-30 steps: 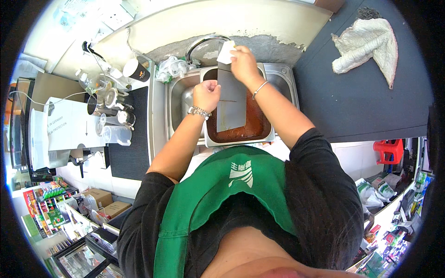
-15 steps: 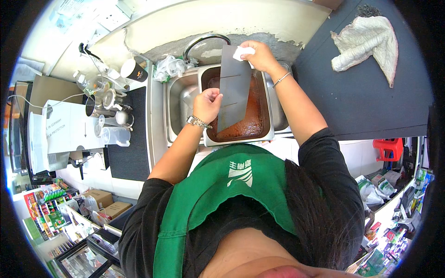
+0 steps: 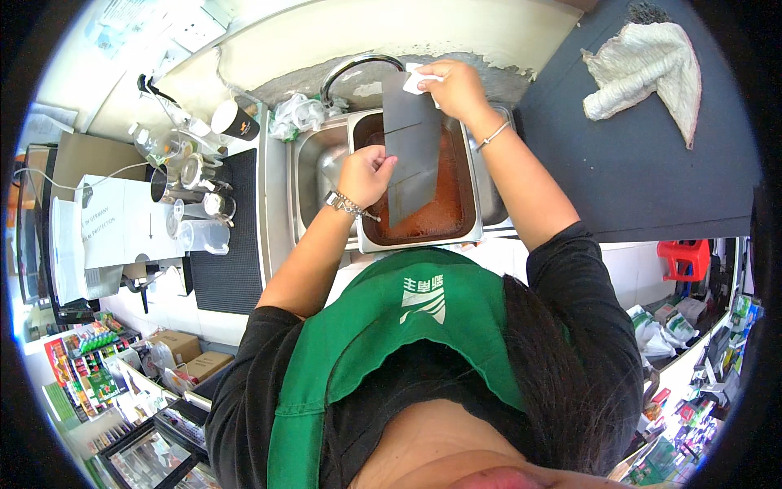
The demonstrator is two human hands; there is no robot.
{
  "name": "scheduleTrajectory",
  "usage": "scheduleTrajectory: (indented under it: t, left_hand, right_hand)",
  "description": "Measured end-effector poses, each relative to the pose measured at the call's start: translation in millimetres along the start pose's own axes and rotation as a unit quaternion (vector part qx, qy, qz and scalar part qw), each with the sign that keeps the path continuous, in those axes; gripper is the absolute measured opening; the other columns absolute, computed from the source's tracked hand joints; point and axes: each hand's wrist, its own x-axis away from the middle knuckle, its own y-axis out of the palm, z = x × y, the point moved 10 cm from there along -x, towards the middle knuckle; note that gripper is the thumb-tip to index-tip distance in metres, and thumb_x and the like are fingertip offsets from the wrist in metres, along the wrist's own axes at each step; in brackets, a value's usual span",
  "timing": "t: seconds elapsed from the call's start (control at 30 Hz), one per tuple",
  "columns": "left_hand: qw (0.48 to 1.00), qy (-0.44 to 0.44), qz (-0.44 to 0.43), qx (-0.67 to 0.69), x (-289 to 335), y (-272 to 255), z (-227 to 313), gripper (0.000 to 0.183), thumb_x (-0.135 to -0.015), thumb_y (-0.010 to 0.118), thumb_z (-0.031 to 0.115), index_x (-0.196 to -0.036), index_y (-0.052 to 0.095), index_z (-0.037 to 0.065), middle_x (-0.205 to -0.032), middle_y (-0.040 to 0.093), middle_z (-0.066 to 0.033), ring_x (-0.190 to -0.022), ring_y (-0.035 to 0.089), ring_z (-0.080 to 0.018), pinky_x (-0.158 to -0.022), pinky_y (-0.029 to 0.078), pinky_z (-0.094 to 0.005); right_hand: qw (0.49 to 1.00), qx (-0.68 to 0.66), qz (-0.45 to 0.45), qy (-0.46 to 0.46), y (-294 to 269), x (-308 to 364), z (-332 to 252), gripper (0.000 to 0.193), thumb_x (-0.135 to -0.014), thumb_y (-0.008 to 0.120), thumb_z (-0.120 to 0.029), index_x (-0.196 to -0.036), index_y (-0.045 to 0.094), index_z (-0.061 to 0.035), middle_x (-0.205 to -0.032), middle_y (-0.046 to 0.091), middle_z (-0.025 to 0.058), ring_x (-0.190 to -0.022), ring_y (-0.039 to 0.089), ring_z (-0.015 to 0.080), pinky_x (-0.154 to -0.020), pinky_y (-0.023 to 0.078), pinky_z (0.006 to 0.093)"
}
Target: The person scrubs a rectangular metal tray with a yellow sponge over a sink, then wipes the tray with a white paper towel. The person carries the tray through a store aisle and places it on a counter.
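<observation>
Over the sink, a thin grey metal plate (image 3: 413, 155) with slits cut into it is held up on a slant. My left hand (image 3: 364, 174) is closed on its left edge, fingers curled. My right hand (image 3: 458, 88) pinches a folded white wipe (image 3: 414, 80) against the plate's upper end. Below the plate sits a deep steel pan (image 3: 477, 191) of reddish-brown liquid, set across the sink; the plate hides part of it. Whether the plate's lower end touches the liquid cannot be made out.
A double steel sink (image 3: 303, 175) surrounds the pan, with a curved faucet (image 3: 358, 62) behind. Crumpled plastic bags (image 3: 297, 118) lie at its back left. Cups and jars (image 3: 204, 179) crowd the left counter beside a black ribbed mat (image 3: 232, 277). A whitish rag (image 3: 643, 77) rests on the dark right counter (image 3: 562, 155).
The plate is a little more upright, its upper end slightly left and up. My right hand and the wipe have moved slightly up and left; my left hand keeps its hold on the edge.
</observation>
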Motion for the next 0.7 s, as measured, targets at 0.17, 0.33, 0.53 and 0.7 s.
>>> scheduleTrajectory:
  t: [0.17,0.33,0.53,0.7]
  left_hand:
    - [0.997,0.015,0.046,0.052,2,-2,20,0.013,-0.081,0.063,0.007,-0.071,0.057,0.001,-0.057,0.053,0.0004,-0.053,0.045,-0.0041,-0.048,0.038,-0.0222]
    - [0.984,0.014,0.106,0.144,0,-3,-4,0.014,-0.081,0.062,0.003,-0.071,0.053,0.004,-0.060,0.051,0.0040,-0.053,0.042,-0.0025,-0.046,0.035,-0.0195]
    - [0.981,-0.004,0.102,0.162,3,-7,-19,0.020,-0.082,0.063,0.005,-0.069,0.048,0.005,-0.061,0.049,0.0054,-0.054,0.040,-0.0017,-0.046,0.033,-0.0191]
    - [0.981,-0.022,0.100,0.164,8,-5,-13,0.021,-0.081,0.065,0.007,-0.068,0.048,0.005,-0.059,0.049,0.0048,-0.054,0.040,-0.0025,-0.047,0.035,-0.0208]
  right_hand:
    - [0.972,0.047,0.193,-0.129,-5,30,-37,0.020,-0.073,0.059,-0.002,-0.091,0.067,-0.0026,-0.099,0.063,0.0171,-0.088,0.059,0.0337,-0.080,0.047,0.0386]
    - [0.955,0.015,0.168,-0.243,37,78,-79,0.023,-0.073,0.057,0.004,-0.093,0.065,-0.0019,-0.101,0.063,0.0132,-0.088,0.058,0.0314,-0.081,0.047,0.0360]
    - [0.970,0.054,0.162,-0.173,16,49,-40,0.023,-0.076,0.053,0.005,-0.096,0.063,0.0002,-0.106,0.059,0.0182,-0.095,0.057,0.0343,-0.084,0.046,0.0362]
    - [0.965,0.077,0.213,-0.131,14,39,-8,0.030,-0.074,0.052,0.007,-0.101,0.062,0.0005,-0.106,0.059,0.0184,-0.096,0.055,0.0346,-0.085,0.045,0.0377]
